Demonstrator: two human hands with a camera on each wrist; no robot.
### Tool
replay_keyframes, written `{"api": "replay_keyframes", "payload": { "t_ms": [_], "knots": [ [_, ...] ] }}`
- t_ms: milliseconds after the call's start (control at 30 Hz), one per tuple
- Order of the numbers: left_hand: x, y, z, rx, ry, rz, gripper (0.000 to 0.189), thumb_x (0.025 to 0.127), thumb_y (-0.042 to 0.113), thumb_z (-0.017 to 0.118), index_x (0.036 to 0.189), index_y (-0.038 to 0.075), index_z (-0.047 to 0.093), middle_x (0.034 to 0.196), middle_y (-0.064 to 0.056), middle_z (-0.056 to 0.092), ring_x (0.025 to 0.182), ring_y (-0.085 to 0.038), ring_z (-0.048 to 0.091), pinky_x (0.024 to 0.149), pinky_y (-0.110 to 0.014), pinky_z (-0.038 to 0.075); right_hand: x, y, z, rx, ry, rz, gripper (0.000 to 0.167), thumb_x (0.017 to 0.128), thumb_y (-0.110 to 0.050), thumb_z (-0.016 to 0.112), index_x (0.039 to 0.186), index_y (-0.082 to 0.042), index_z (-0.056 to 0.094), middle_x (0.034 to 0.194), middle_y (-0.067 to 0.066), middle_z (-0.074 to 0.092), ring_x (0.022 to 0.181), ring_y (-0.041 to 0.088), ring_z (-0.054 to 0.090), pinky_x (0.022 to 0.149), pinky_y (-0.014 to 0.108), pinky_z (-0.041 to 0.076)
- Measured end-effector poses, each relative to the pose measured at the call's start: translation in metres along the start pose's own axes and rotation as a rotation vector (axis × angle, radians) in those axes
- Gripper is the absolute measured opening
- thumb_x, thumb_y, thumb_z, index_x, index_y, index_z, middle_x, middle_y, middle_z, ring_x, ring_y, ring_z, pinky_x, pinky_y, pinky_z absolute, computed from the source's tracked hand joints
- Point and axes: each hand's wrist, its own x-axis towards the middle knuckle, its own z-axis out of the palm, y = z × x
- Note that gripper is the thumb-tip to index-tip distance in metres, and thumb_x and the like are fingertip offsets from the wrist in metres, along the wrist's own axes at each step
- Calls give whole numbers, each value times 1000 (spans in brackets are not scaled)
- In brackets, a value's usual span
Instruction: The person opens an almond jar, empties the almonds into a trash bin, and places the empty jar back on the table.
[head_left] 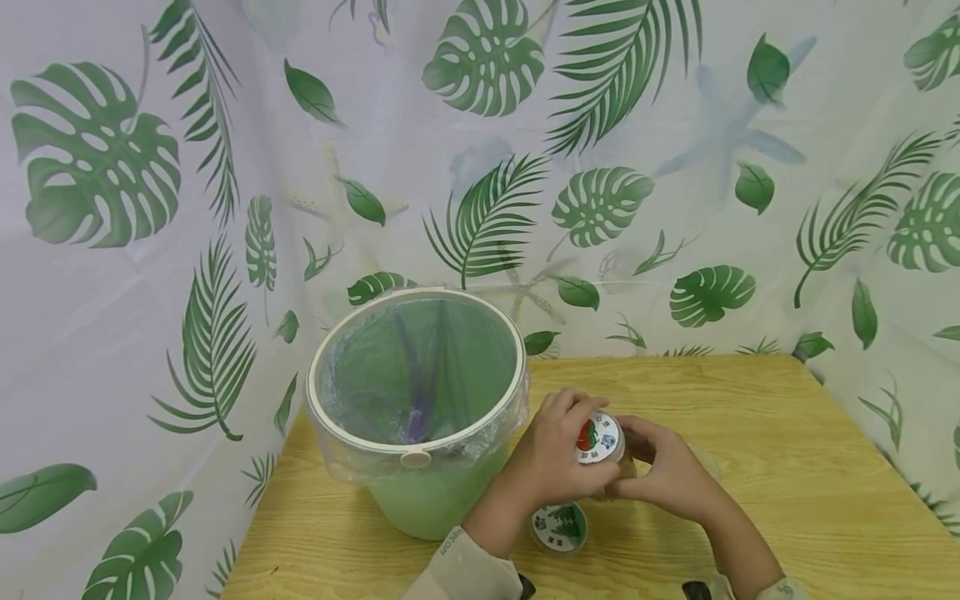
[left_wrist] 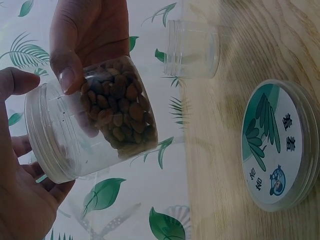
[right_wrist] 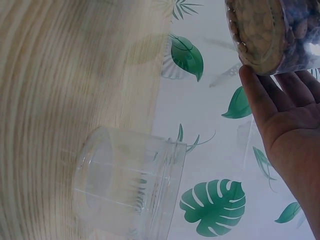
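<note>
Both hands hold a clear plastic jar (left_wrist: pixel 120 107) partly filled with brown nuts, tilted above the table. My left hand (head_left: pixel 551 454) has its fingers curled round the lid (head_left: pixel 600 437), which bears a red picture on white. My right hand (head_left: pixel 671 475) grips the jar's body from the other side; in the left wrist view its thumb presses the clear wall. On the table below lies a round lid (head_left: pixel 558 527) with a green leafy print. A second clear jar (right_wrist: pixel 130 185), without a lid, stands on the table near the right hand.
A green bucket (head_left: pixel 405 492) with a pale rim and a clear plastic liner stands left of the hands. Something purple (head_left: pixel 417 423) shows inside it. The wooden table (head_left: pixel 810 483) meets a leaf-printed curtain (head_left: pixel 637 275) at the back and sides.
</note>
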Motion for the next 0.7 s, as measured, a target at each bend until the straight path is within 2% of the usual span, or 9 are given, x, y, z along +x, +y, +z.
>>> {"api": "replay_keyframes", "payload": {
  "t_ms": [267,433,700],
  "knots": [
    [-1,0,2,3,15,-42,63,92,46,78,147,21,61,134,0,58,116,-12,54,84,-14,51,0,-1,0,7,7,9,74,80,-24,95,145,-11,62,135,5,72,121,8,68,99,24,55],
    [-1,-2,3,-3,1,-26,66,91,51,79,148,24,59,139,-1,55,118,-14,53,87,-17,52,-1,1,-2,8,4,1,73,81,-24,94,145,-13,62,134,3,73,120,6,68,99,25,55],
    [0,-4,1,-64,-55,49,68,86,30,75,152,26,56,152,-2,50,124,-13,52,92,-18,51,-2,5,-4,51,-4,-41,69,84,-21,93,145,-15,62,133,3,72,118,2,68,99,26,57]
  ]
}}
